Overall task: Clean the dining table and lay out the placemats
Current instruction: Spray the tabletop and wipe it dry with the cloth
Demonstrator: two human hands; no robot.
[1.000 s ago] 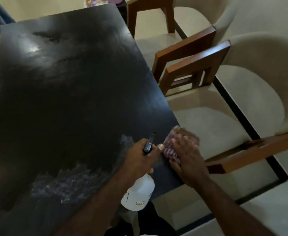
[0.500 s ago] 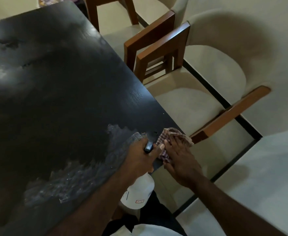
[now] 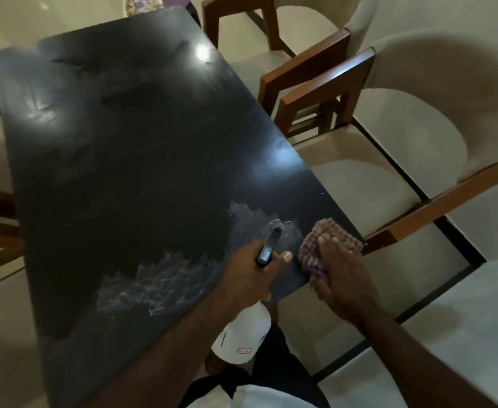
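Right hand [image 3: 343, 279] on cloth [image 3: 328, 231], table [image 3: 139, 172] corner

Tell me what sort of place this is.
Probably a home dining room: a long dark dining table with cushioned wooden armchairs set beside it, on a pale tiled floor.

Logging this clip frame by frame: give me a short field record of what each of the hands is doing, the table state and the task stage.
left hand: grips spray bottle at its trigger head, nozzle over the table
right hand: flat on checked cloth, pressing it at the table's near right corner
table: dark top, wet streaks near the front edge
chairs: along the right side
stage: cleaning
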